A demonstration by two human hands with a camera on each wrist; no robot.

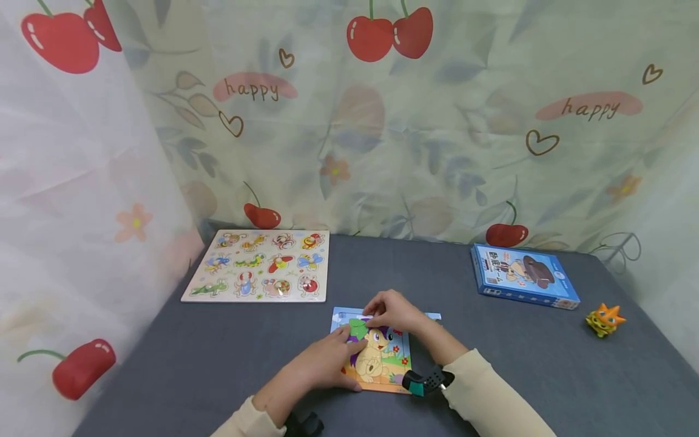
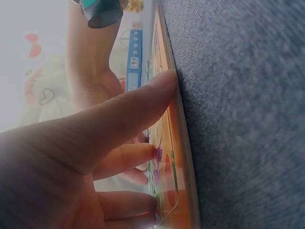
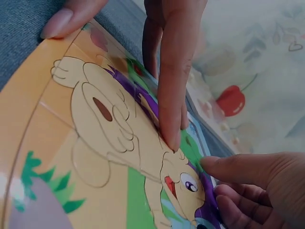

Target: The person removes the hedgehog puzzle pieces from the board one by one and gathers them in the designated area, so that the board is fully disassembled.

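A flat picture puzzle with a cartoon hedgehog, cream body and purple spines, lies on the table in front of me. My left hand rests on its left side, fingertips pressing the picture. The left thumb sits at the near edge, as the left wrist view shows. At the top of the puzzle, my right hand has curled fingers and pinches a green leaf-shaped puzzle piece by its edge. One left finger presses close beside that piece. The right fingertips are partly hidden.
Behind on the left lies a white insect puzzle board. At the right stand a blue game box and a small orange and yellow spiky toy. The grey tabletop meets a printed curtain at the back.
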